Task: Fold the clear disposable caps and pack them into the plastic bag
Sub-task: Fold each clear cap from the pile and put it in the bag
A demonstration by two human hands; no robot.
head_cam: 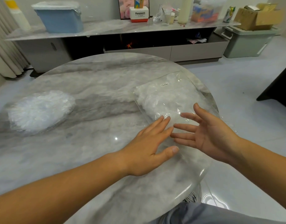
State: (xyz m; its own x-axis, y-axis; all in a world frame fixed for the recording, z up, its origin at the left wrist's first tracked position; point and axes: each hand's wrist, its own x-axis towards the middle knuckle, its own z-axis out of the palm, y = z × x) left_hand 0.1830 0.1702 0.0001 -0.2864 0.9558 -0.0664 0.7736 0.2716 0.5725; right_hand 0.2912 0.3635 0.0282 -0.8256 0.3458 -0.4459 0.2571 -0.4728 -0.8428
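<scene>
Both hands lie spread over the near end of the clear plastic bag (164,97) of white caps at the round grey marble table's (84,151) right edge: left hand (148,149) palm down, right hand (208,135) palm up. A loose heap of clear disposable caps (40,109) sits well apart on the left.

Table (90,81) – polished grey marble, glossy. Plastic bag (171,96) – clear glossy film. Caps pile (40,110) – thin crinkled translucent plastic.

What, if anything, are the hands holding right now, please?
Nothing: left hand and right hand are open, fingers straight, at the near end of the plastic bag.
</scene>
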